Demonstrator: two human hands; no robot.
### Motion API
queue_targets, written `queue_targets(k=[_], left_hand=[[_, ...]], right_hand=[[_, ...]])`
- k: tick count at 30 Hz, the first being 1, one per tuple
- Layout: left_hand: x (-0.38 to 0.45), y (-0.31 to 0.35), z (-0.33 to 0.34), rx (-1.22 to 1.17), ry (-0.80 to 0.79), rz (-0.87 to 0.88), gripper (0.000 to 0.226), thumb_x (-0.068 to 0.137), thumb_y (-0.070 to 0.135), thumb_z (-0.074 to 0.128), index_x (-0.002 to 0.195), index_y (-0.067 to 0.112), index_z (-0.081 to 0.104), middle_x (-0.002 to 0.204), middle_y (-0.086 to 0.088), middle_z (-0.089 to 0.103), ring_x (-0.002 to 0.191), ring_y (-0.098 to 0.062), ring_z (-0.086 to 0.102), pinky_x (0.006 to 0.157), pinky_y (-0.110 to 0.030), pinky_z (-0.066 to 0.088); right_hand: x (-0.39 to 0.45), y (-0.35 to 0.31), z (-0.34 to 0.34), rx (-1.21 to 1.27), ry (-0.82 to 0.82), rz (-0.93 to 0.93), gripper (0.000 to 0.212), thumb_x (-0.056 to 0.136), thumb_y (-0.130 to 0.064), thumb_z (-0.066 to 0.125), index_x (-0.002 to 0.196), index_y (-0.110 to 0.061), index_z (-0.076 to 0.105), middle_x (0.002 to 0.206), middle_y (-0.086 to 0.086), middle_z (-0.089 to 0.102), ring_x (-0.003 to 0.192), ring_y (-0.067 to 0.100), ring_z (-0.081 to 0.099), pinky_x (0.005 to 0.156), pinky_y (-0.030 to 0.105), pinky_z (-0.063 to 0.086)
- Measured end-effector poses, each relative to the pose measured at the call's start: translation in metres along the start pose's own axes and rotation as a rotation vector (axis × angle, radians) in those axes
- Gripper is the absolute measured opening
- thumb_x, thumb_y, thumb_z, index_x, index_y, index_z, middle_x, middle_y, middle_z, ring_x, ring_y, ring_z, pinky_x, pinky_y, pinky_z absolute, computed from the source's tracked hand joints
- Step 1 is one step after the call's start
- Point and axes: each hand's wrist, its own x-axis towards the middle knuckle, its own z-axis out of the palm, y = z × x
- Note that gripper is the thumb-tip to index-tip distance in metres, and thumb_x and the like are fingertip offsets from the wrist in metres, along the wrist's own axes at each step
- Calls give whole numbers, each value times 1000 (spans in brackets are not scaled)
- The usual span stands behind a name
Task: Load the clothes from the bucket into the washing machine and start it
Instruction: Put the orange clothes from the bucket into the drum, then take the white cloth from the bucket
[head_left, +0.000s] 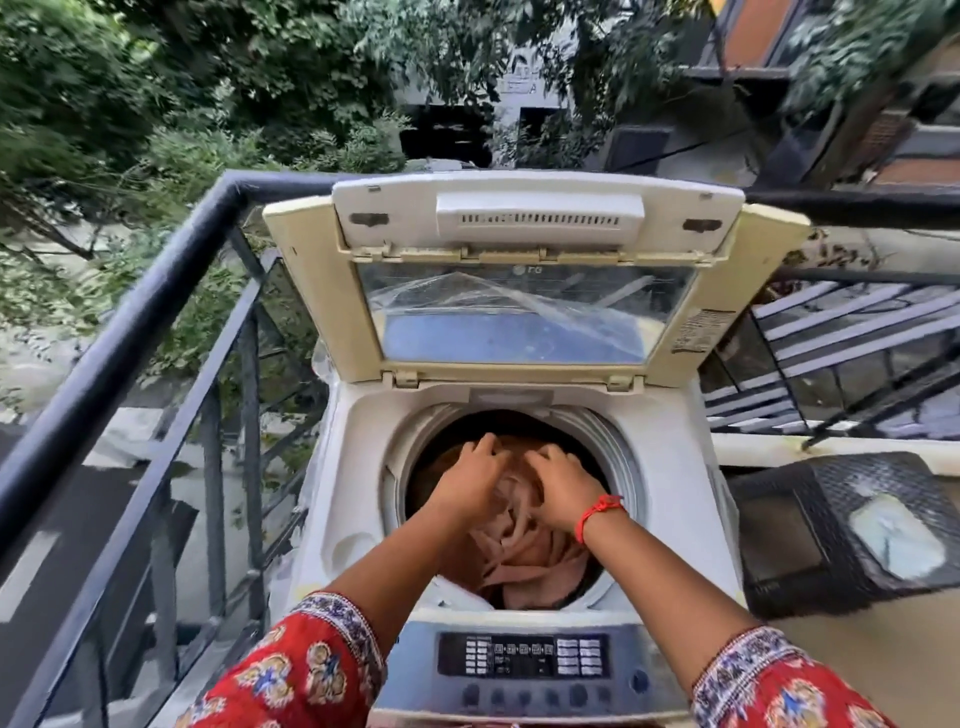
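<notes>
A white top-loading washing machine (358, 467) stands in front of me with its lid (524, 291) raised upright. Its round drum holds a crumpled brownish-pink cloth (524, 556). Both my hands reach down into the drum opening. My left hand (470, 480) lies on the cloth at the left with its fingers curled into the fabric. My right hand (563, 486), with a red thread at the wrist, grips the cloth beside it. The control panel (522, 654) with buttons sits at the machine's near edge. No bucket is in view.
A black metal railing (130, 332) runs along the left and behind the machine, with trees and a street below. To the right a dark woven stool or basket (852, 525) stands on the balcony floor, close to the machine.
</notes>
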Motion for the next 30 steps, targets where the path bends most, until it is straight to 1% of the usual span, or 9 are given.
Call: queue_targets(k=[4,8,10,12,14,18,22,26,30], left_hand=[[-7,24,3,-26,48,111,55,79,21,65,129,12,44,132,-11,38,114,-36,43,82,-49,51],[-16,63,16,-97,64,256,61,77,26,65,131,13,42,127,-8,44,111,-32,46,88,-46,48],[-18,89,27,-118,52,346,67,72,27,67,133,15,41,127,-6,44,112,-31,46,90,-48,49],[-22,122,35,-139,17,413,71,76,26,71,137,14,38,132,-7,44,117,-31,43,93,-49,47],[-29,158,41,-144,-13,484,76,79,25,72,143,13,32,138,-8,41,124,-31,40,98,-48,45],[-44,237,59,-165,2,646,78,75,18,70,142,10,33,137,-10,43,125,-31,40,96,-49,46],[-59,321,76,-138,-8,799,75,76,17,68,143,9,36,140,-11,45,126,-32,43,99,-46,46],[-74,386,114,18,-70,813,75,78,28,72,142,15,34,142,-6,41,127,-28,42,87,-45,48],[-82,432,172,128,-145,792,73,81,36,70,141,16,34,142,-5,39,127,-29,41,90,-46,48]], right_hand=[[-33,8,0,56,78,64,64,76,-45,66,131,-21,46,127,10,46,112,37,51,92,45,48],[-79,24,12,140,161,174,51,69,-43,63,116,-26,50,112,7,52,102,36,58,83,47,53],[-108,33,17,140,216,234,50,74,-37,66,120,-25,49,115,7,52,104,34,55,85,47,52],[-139,48,23,148,287,306,52,77,-27,69,125,-23,50,121,7,50,110,32,53,90,44,50],[-169,65,26,178,364,379,54,76,-20,68,127,-20,50,126,6,49,114,31,51,94,40,47],[-236,104,28,184,549,498,63,71,-10,67,131,-15,50,129,7,50,116,30,51,96,36,44],[-297,149,35,241,716,603,71,64,-3,69,132,-9,49,122,16,54,109,38,55,85,39,50],[-349,199,61,292,664,685,69,67,-10,70,133,-9,48,128,16,51,117,39,49,89,43,49],[-392,253,97,319,562,718,72,68,-24,74,134,-16,47,128,8,50,117,33,48,86,43,52]])
